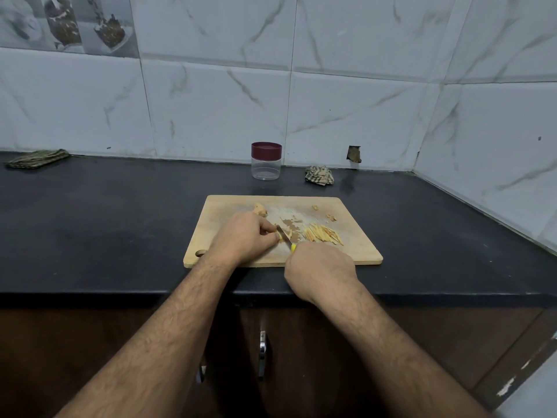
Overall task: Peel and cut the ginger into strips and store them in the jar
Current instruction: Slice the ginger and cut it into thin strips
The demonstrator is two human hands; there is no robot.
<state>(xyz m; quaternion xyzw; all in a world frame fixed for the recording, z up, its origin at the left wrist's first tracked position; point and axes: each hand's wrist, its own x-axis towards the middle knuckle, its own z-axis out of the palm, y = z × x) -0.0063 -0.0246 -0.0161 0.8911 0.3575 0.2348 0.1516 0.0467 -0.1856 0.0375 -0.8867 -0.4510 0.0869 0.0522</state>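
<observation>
1. A wooden cutting board (355,236) is laid on the dark table (105,224), and both forearms are stretched over the table's front edge onto the board.
2. The left hand (241,238) is set knuckles-up at the board's middle, its fingers curled down and pinched on a small ginger piece (281,238) that is mostly hidden.
3. The right hand (321,267) is placed at the board's near edge, closed around the yellow handle of a knife (286,235); the blade is angled toward the left fingertips.
4. Cut ginger strips (324,234) are heaped on the board just right of the blade.
5. An uncut ginger lump (260,209) is seen beyond the left hand.
6. A lidded jar (266,161) is stood behind the board, by the wall.
</observation>
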